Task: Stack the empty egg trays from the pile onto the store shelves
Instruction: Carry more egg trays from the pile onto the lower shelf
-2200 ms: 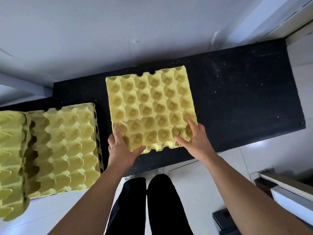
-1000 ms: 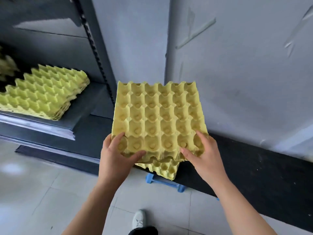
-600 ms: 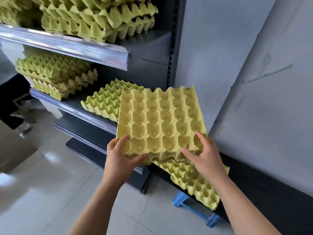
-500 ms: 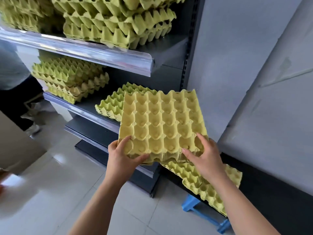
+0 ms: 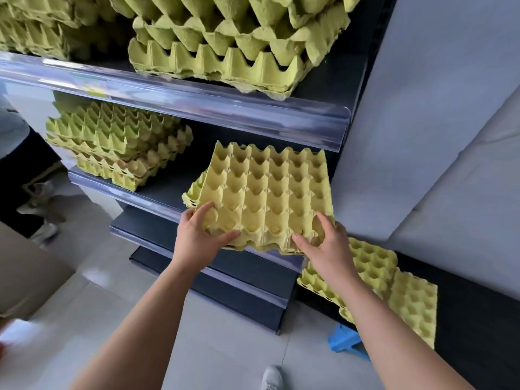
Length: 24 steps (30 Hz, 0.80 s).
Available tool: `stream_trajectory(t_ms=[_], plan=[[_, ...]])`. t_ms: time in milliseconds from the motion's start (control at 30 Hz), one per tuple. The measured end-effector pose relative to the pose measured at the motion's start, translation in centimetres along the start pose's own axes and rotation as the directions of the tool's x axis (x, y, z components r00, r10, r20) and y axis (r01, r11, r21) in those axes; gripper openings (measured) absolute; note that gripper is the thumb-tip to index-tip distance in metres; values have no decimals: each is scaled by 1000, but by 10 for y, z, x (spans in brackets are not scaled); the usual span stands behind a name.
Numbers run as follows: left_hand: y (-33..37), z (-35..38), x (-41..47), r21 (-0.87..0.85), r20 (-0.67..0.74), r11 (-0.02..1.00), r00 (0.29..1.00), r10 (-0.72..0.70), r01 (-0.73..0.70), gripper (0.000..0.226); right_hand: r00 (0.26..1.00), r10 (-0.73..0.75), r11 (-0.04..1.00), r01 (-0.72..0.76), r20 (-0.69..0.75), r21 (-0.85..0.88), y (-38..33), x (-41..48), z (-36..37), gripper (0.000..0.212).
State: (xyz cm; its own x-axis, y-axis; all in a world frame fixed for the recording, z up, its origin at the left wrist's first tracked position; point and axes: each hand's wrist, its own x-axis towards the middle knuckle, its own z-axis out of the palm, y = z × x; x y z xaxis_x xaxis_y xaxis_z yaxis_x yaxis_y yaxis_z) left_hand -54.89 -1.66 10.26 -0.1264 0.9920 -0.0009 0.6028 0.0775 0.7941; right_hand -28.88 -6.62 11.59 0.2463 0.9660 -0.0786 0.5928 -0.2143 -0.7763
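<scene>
The left hand [image 5: 201, 235] grips the near left corner of a yellow egg tray [image 5: 267, 192], and the right hand [image 5: 326, 243] grips its near right corner, with the fingers of both curled over the top. The tray is tilted at the centre of the frame, over a low stack of trays [image 5: 191, 194] on the middle shelf [image 5: 166, 190]. A pile of trays [image 5: 374, 266] lies on the black ledge [image 5: 478, 305] at lower right, and a taller stack [image 5: 225, 38] sits on the upper shelf [image 5: 197, 102].
</scene>
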Motion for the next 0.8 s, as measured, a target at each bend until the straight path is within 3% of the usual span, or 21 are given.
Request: stream_trajectory(t_ms=[367,800], plan=[[-15,2,116,-13,62,999,997,49,-48,91,998,48,997,-50,-33,-58,-10,83,51,83],[-47,-11,165,58,299,990,948,106,-129,98,977,101,987,-123,-190,-108,-24,83,93,76]])
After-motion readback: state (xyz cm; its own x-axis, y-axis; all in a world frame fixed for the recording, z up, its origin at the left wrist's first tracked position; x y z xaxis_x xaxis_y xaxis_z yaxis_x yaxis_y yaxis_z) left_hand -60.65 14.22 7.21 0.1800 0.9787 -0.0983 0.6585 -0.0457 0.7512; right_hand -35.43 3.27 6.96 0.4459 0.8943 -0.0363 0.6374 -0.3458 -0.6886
